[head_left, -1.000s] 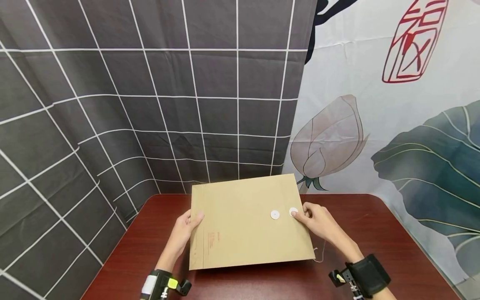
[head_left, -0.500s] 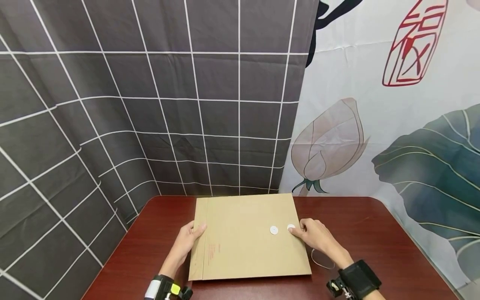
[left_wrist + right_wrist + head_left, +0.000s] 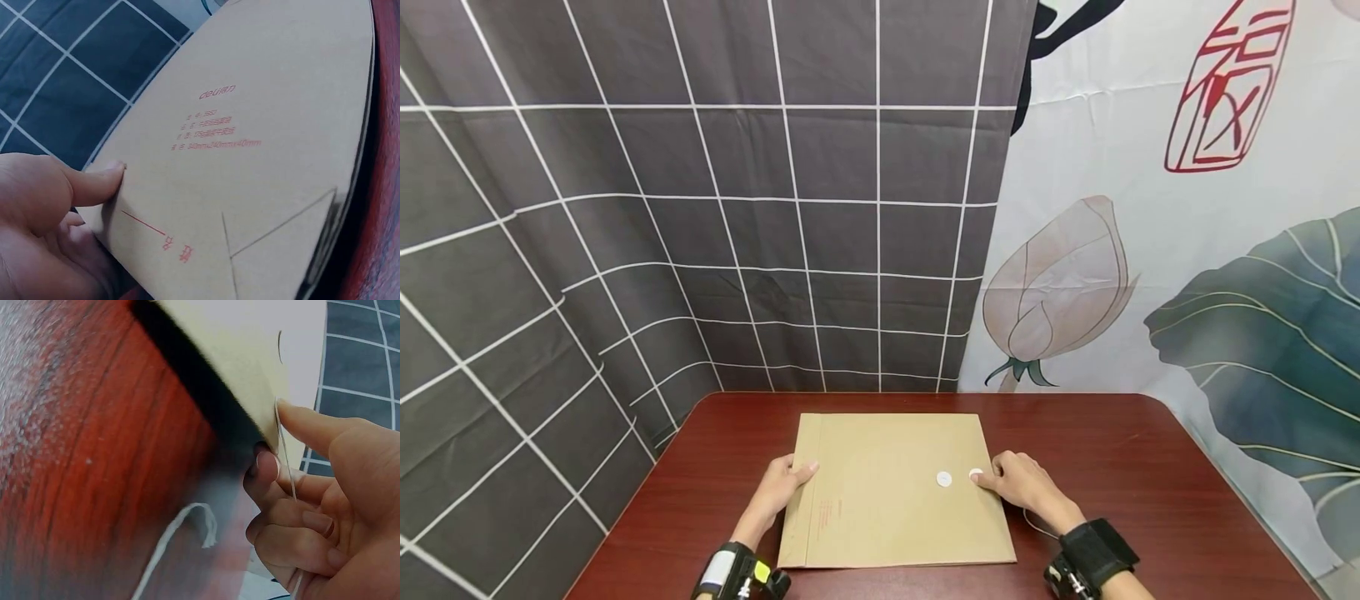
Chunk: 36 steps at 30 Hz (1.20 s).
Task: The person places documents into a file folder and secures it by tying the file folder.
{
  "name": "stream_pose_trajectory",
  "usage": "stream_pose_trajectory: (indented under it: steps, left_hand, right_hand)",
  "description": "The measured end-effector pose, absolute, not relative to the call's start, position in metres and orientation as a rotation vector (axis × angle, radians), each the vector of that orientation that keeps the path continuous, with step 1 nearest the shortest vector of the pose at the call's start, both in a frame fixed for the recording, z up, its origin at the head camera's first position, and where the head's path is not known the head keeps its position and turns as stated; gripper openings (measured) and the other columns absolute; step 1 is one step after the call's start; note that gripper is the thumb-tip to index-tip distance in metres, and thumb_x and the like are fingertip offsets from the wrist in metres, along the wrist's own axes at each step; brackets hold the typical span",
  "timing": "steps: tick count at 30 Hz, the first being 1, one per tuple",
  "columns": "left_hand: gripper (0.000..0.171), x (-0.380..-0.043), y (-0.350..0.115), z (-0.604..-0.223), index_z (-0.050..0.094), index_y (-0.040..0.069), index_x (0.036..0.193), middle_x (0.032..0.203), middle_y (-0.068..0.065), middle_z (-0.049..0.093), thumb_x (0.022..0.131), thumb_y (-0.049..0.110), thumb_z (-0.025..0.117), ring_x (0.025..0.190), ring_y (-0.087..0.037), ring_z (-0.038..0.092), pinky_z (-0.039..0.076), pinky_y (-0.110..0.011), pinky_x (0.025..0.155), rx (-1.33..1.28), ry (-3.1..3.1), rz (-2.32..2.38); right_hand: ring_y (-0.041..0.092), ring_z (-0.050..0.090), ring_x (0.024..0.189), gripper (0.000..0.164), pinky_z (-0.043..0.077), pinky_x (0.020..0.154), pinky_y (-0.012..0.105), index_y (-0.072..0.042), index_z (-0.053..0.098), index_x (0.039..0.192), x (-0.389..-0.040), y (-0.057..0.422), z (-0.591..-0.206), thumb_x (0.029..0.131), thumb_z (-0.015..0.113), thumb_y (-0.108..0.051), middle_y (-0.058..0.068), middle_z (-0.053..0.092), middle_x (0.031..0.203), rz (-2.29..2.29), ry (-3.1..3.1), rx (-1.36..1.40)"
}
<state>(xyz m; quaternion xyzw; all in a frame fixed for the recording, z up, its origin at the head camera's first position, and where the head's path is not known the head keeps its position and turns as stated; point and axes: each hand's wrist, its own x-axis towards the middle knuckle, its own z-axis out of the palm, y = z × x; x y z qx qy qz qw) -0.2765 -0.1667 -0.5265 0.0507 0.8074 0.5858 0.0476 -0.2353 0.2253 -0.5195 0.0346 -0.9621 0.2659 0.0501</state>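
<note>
A tan kraft-paper document envelope [image 3: 887, 508] lies low over the table, its two white button discs near the right edge. My left hand [image 3: 781, 487] grips its left edge, thumb on top and fingers underneath; red print [image 3: 215, 131] shows beside that thumb in the left wrist view. My right hand [image 3: 1026, 483] pinches the right edge, with the thumb over the outer white disc [image 3: 975, 473]. A thin white string [image 3: 165, 544] runs from under the right thumb past the curled fingers, and its frayed loose end hangs over the table in the right wrist view.
The dark red wooden table [image 3: 1120, 475] extends around the envelope on all sides. Behind it hangs a grey cloth [image 3: 835, 233] with a white grid, and at right a white cloth [image 3: 1150, 250] with a lotus print. Both wrists wear black camera straps [image 3: 1097, 554].
Both hands have lowered the envelope from a tilted, raised position to nearly flat over the table, bringing it closer to the person. The grips stay at the same edges.
</note>
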Motion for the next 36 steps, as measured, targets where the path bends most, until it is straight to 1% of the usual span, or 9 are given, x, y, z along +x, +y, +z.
stream_pose_trajectory:
  steps: [6,9,15,18,22,26,29,32,36]
  left_hand:
    - [0.035,-0.28,-0.166,-0.527,0.061,-0.013,0.103,0.074,-0.007,0.061,0.089,0.018,0.068,0.065,-0.016,0.059,0.05,-0.031,0.058,0.113,2.766,1.51]
    - [0.032,-0.28,-0.165,-0.526,0.062,-0.01,0.093,0.072,-0.007,0.059,0.087,0.02,0.07,0.063,-0.016,0.057,0.048,-0.031,0.056,0.089,2.869,1.388]
    - [0.033,-0.28,-0.163,-0.523,0.055,-0.001,0.08,0.068,-0.006,0.052,0.085,0.026,0.072,0.062,-0.018,0.051,0.043,-0.03,0.055,0.029,2.994,1.182]
    - [0.036,-0.278,-0.16,-0.521,0.053,-0.002,0.084,0.074,-0.01,0.051,0.085,0.028,0.072,0.068,-0.024,0.051,0.044,-0.036,0.061,0.028,3.042,1.095]
    - [0.043,-0.274,-0.157,-0.522,0.05,-0.008,0.098,0.091,-0.022,0.05,0.084,0.026,0.073,0.078,-0.035,0.055,0.046,-0.047,0.071,0.046,3.08,1.05]
    - [0.048,-0.271,-0.153,-0.524,0.05,-0.009,0.107,0.099,-0.026,0.045,0.081,0.023,0.075,0.087,-0.041,0.052,0.046,-0.051,0.074,0.081,3.159,1.023]
    - [0.044,-0.268,-0.146,-0.523,0.055,-0.006,0.106,0.103,-0.023,0.044,0.078,0.02,0.077,0.099,-0.041,0.047,0.045,-0.051,0.077,0.246,3.27,0.947]
    - [0.04,-0.262,-0.136,-0.519,0.06,-0.002,0.107,0.113,-0.021,0.047,0.077,0.017,0.078,0.108,-0.038,0.045,0.044,-0.051,0.082,0.563,3.304,0.87]
    - [0.042,-0.251,-0.116,-0.513,0.058,0.003,0.116,0.13,-0.02,0.046,0.081,0.02,0.075,0.118,-0.036,0.045,0.041,-0.052,0.094,0.982,3.117,0.798]
  right_hand:
    - [0.011,0.037,0.047,0.047,0.028,0.047,0.027,-0.012,0.046,0.052,-0.239,0.225,-0.528,0.082,0.074,-0.037,-0.007,0.034,0.047,0.782,-2.938,0.115]
    - [0.011,0.036,0.047,0.048,0.028,0.047,0.027,-0.012,0.047,0.052,-0.239,0.224,-0.53,0.081,0.074,-0.038,-0.007,0.034,0.047,0.769,-2.941,0.13]
    - [0.012,0.036,0.048,0.045,0.028,0.047,0.028,-0.014,0.047,0.054,-0.241,0.223,-0.53,0.08,0.075,-0.039,-0.006,0.035,0.05,0.658,-2.933,0.171]
    - [0.012,0.036,0.049,0.042,0.028,0.047,0.028,-0.015,0.046,0.056,-0.24,0.221,-0.527,0.08,0.076,-0.034,-0.006,0.035,0.052,0.626,-2.921,0.208]
    - [0.009,0.036,0.049,0.04,0.029,0.048,0.027,-0.016,0.045,0.059,-0.238,0.218,-0.524,0.082,0.075,-0.027,-0.007,0.035,0.052,0.614,-2.921,0.297]
    - [0.007,0.035,0.048,0.038,0.03,0.048,0.024,-0.017,0.045,0.06,-0.236,0.218,-0.522,0.085,0.072,-0.023,-0.009,0.034,0.052,0.642,-2.939,0.394]
    - [0.006,0.035,0.047,0.036,0.031,0.047,0.023,-0.016,0.046,0.06,-0.235,0.218,-0.522,0.086,0.07,-0.022,-0.009,0.035,0.052,0.678,-2.949,0.439]
    - [0.006,0.035,0.047,0.036,0.031,0.047,0.023,-0.016,0.046,0.061,-0.234,0.218,-0.521,0.087,0.07,-0.021,-0.009,0.036,0.052,0.701,-2.959,0.446]
    - [0.007,0.037,0.049,0.034,0.032,0.049,0.025,-0.015,0.047,0.061,-0.233,0.217,-0.522,0.086,0.071,-0.021,-0.008,0.038,0.053,0.703,-2.978,0.44]
